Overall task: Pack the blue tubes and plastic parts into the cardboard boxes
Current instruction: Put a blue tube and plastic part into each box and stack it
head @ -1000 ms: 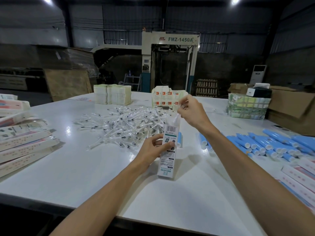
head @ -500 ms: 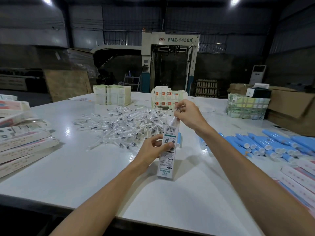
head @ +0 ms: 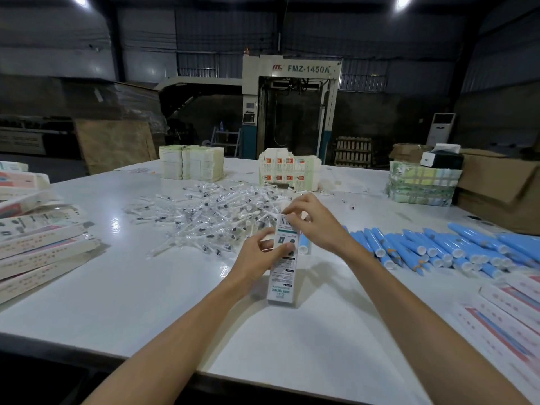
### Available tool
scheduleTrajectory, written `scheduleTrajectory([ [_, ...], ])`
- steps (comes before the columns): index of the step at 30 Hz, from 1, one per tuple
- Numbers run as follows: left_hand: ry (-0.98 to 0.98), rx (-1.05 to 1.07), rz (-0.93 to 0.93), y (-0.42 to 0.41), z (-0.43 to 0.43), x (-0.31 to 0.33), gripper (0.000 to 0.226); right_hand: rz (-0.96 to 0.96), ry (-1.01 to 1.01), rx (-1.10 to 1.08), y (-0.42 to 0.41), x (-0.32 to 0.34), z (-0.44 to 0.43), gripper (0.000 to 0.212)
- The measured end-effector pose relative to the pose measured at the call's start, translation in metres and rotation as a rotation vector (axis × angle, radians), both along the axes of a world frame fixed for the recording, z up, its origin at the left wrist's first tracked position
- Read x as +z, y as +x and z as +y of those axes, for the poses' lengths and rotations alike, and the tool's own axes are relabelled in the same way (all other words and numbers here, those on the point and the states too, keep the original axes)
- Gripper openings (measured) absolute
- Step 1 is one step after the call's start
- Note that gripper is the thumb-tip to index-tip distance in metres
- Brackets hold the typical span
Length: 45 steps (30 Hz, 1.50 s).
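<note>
**A:** Where's the box point(head: 282, 285)?

**B:** Upright on the table point(head: 146, 302), toward the middle of the near edge. The left hand point(head: 260, 255) grips its waist. The right hand point(head: 309, 217) pinches its top end.

**A:** Any advice?

**B:** I'd brace the base and push the contents straight down before tucking the flap.

**A:** Counts?

**B:** One box in hand. The blue tubes point(head: 438, 249) by the right edge and the heap of plastic parts point(head: 204, 211) mid-table are too many to count.

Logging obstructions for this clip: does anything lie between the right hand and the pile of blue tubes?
Nothing visible. The right hand pinches the top end of the box; the blue tubes lie on the table just right of it, unobstructed.
</note>
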<state>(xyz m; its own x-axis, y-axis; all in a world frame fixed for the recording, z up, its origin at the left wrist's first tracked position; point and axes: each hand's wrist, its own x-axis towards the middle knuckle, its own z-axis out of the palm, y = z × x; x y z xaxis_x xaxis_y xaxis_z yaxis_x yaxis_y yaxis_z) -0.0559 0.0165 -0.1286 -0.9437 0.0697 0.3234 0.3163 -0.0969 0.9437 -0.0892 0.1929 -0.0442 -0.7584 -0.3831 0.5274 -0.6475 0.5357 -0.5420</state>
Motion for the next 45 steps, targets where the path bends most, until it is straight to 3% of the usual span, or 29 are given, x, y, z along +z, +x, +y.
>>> scheduleTrajectory([
  [4, 0.029, 0.027, 0.099, 0.002, -0.001, 0.001, 0.079, -0.053, -0.415, -0.046, 0.007, -0.043, 0.003, 0.039],
  [8, -0.001, 0.001, 0.134, 0.003, 0.0, 0.002, 0.082, -0.134, -0.485, 0.057, 0.01, -0.063, -0.001, 0.049],
  [12, -0.052, -0.012, 0.142, 0.005, -0.001, 0.003, 0.082, -0.193, -0.604, 0.14, 0.014, -0.061, 0.001, 0.042],
  [18, -0.081, -0.04, 0.142, 0.004, 0.0, 0.004, 0.077, -0.211, -0.587, 0.206, 0.023, -0.057, 0.009, 0.024],
  [24, -0.061, -0.106, 0.078, 0.006, -0.001, 0.002, 0.066, -0.208, -0.412, 0.212, 0.021, -0.051, 0.019, 0.013],
  [30, -0.09, -0.155, 0.052, 0.007, 0.001, 0.002, 0.07, -0.253, -0.724, 0.13, 0.017, -0.05, 0.026, 0.015],
  [35, -0.124, -0.184, 0.037, 0.009, 0.002, 0.001, 0.07, -0.304, -0.635, 0.109, 0.011, -0.053, 0.031, 0.012],
  [39, -0.148, -0.17, 0.034, 0.012, 0.004, 0.002, 0.072, -0.232, -0.558, 0.132, 0.013, -0.051, 0.033, 0.004],
  [43, -0.157, -0.18, 0.05, 0.011, 0.003, 0.001, 0.067, -0.092, -0.417, 0.145, 0.013, -0.051, 0.032, 0.011],
  [45, -0.146, -0.157, 0.037, 0.011, 0.002, 0.002, 0.067, -0.123, -0.424, 0.161, 0.013, -0.051, 0.032, 0.006],
])
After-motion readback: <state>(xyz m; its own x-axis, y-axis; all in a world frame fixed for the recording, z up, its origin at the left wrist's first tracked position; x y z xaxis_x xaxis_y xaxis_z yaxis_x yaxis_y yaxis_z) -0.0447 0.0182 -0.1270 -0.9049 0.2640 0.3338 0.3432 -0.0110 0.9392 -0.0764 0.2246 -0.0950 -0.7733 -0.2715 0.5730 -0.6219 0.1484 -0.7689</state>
